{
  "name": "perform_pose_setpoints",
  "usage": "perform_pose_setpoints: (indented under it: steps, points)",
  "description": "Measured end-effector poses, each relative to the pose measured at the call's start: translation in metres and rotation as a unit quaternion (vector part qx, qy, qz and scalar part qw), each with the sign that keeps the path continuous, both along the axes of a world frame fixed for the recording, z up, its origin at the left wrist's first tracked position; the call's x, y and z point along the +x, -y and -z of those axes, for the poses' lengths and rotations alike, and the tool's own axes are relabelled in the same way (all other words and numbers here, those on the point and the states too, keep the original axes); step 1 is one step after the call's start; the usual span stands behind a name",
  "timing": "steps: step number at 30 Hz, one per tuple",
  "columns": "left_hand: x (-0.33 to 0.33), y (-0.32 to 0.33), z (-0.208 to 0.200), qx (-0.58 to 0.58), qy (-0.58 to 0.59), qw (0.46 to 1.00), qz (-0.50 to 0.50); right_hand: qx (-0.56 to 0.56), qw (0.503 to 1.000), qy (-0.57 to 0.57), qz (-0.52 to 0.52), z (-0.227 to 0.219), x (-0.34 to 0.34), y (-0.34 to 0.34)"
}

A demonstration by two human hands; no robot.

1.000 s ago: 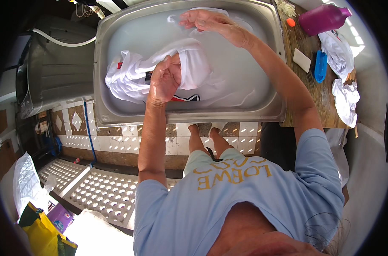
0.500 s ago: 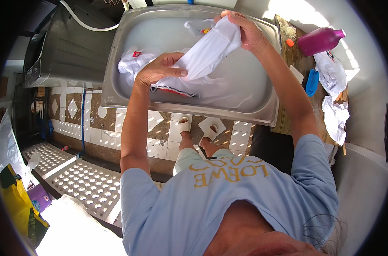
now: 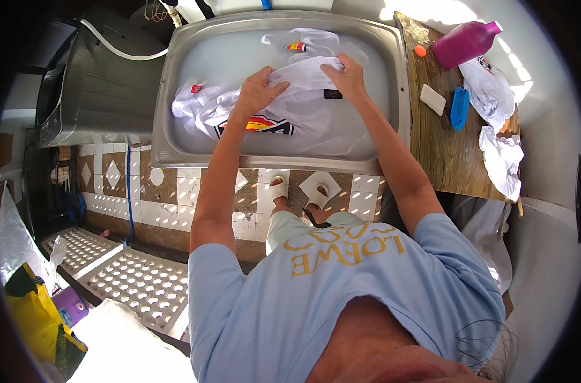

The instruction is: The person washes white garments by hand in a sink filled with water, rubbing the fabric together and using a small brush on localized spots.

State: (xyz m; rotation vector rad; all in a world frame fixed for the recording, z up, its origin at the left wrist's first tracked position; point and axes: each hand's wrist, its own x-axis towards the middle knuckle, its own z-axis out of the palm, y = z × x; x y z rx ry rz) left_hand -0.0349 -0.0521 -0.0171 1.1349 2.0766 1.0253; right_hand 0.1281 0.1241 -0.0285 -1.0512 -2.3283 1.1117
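Note:
A white shirt (image 3: 309, 115) with a red, yellow and black print lies partly under cloudy water in the steel sink basin (image 3: 402, 96). My left hand (image 3: 260, 93) pinches a fold of it between thumb and fingers near the middle of the basin. To the right, my right hand (image 3: 348, 79) grips the same stretch of wet cloth, with a dark label just below it. A red tag shows on the fabric at the left. Farther back, another white part with a red and yellow patch floats; whether it belongs to the same shirt cannot be told.
On the wooden table (image 3: 434, 163) at the right are a purple bottle (image 3: 466, 45), an orange cap (image 3: 420, 50), a soap bar (image 3: 432, 99), a blue brush (image 3: 459, 108) and white cloths (image 3: 502, 163). A dark appliance (image 3: 102, 83) stands left, beside a perforated white rack (image 3: 134, 281).
Both hands have come down toward the water, the right one farther left and lower. The raised cloth has dropped into the basin, and more of the print shows.

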Motion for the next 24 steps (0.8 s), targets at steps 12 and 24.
perform_pose_setpoints:
  steps: [12,24]
  points:
    - [-0.045,-0.002,0.087,-0.044,-0.019,0.998,0.044,-0.573,0.755,-0.319,0.011,0.020,-0.006,0.003]
    - [0.116,-0.052,-0.005,0.302,-0.162,0.939,0.015,-0.601,0.643,-0.463,0.102,0.030,-0.049,0.069]
